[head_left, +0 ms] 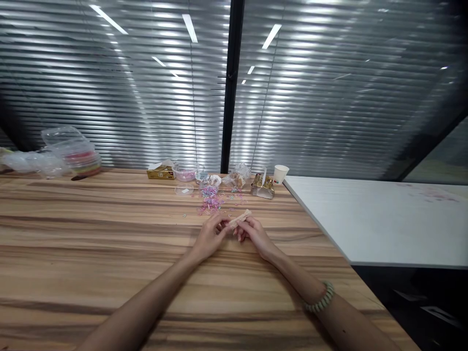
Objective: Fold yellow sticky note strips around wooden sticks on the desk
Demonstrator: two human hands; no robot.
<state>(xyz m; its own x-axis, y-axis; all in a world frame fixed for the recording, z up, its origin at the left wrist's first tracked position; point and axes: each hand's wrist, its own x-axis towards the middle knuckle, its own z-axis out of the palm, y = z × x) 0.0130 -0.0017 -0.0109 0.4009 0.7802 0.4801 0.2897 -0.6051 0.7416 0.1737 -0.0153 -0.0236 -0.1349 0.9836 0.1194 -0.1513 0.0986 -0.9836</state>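
Note:
A small pale beige strip [240, 219] is held between my two hands above the wooden table. My left hand [212, 235] is closed on its left end, thumb and fingers pinched together. On the right, my right hand [256, 235] grips the same strip between thumb and curled fingers. Just beyond my hands lies a loose pile of pink and purple small pieces [210, 204]. Behind the pile, a clear tub [209, 188] holds more of these colourful pieces. What the strip is made of cannot be made out.
At the table's [91, 234] back stand a gold box [161, 172], a clear bowl [185, 173], a crumpled clear bag [238, 176], a gold tissue pack [262, 187] and a paper cup [280, 173]. Stacked plastic containers [81, 156] sit far left. A white table [387, 219] adjoins on the right.

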